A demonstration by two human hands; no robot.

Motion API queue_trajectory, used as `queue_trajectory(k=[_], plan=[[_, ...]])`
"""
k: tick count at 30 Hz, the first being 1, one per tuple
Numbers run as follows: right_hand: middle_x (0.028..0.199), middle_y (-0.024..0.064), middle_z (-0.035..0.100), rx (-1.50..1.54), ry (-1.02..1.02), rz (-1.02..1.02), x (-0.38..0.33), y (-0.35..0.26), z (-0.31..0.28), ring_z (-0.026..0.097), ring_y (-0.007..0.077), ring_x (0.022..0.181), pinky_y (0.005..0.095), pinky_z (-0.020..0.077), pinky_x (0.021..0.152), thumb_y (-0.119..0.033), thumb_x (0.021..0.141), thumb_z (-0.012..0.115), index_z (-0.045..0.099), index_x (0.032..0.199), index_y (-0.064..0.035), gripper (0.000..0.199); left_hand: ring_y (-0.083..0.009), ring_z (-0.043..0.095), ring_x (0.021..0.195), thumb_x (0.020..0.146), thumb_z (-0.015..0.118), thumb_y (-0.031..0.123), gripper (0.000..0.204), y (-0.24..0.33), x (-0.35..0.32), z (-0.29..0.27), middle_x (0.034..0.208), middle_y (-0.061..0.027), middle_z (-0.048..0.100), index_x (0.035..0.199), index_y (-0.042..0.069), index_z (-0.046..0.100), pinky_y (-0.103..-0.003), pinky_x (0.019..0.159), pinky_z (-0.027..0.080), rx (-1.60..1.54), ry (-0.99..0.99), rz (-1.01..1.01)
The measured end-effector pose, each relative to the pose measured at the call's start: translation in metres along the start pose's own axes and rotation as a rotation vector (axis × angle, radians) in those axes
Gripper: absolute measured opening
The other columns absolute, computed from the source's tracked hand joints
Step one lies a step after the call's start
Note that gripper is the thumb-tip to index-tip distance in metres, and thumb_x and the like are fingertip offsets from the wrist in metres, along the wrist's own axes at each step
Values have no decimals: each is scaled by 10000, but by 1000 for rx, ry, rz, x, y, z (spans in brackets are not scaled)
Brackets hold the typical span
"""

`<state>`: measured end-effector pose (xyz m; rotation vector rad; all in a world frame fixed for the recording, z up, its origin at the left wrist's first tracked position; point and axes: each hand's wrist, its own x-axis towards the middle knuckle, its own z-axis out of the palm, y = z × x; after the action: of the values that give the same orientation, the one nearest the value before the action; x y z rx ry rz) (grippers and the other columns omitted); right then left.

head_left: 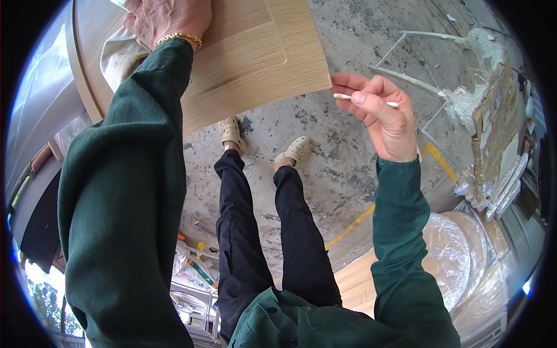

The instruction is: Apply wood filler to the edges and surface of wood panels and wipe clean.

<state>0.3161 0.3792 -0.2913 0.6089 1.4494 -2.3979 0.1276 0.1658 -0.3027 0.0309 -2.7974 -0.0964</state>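
Note:
A light wood-grain panel [255,64], like a cabinet door with a shallow grooved border, reaches in from the top. My left hand [168,20] rests over its upper left part, a gold chain bracelet round the wrist. The upper edge of the view cuts off most of its fingers, and a bit of something pale shows beside them. A beige cloth [123,57] lies by that wrist. My right hand [377,110] is closed, pinching a cotton swab [346,97] between thumb and fingers. The swab's left tip looks brownish. The right fingertips are close against the panel's near right corner.
A metal frame rack [415,75] stands on the stained concrete floor [348,162] to the right, beside a worn cardboard-edged stack [493,133]. Plastic-wrapped goods [464,249] sit at lower right. Tools and metal parts [197,267] lie at lower left. My feet in beige clogs [297,151] stand below the panel.

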Motion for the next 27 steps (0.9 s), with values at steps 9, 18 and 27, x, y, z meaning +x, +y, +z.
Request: queue_trajectory(k=[9,18,27], plan=[[1243,232,488,487,167,-126,-16,52,24,543,333,1093,431,459,928,-100,856,544,545,839,-70,35,-372,431,1136,870,392,504,540,-16,3,21,1211,-190,459,1140,45,480,-494,943,303,-91,7,-12],[1209,198,531,773,349,-299,-14,82,56,557,292,1073,405,460,927,-110,861,565,563,824,-80,48,-360,425,1097,873,429,435,455,-1,1,12,1142,-187,454,1082,32,459,-492,954,278,-66,-27,-21],[1158,190,572,853,478,-401,-5,91,71,581,283,1027,392,467,904,-89,841,593,573,822,-73,32,-348,405,1132,877,423,447,458,4,2,8,1195,-156,437,1102,48,436,-481,949,274,-28,-80,-48]])
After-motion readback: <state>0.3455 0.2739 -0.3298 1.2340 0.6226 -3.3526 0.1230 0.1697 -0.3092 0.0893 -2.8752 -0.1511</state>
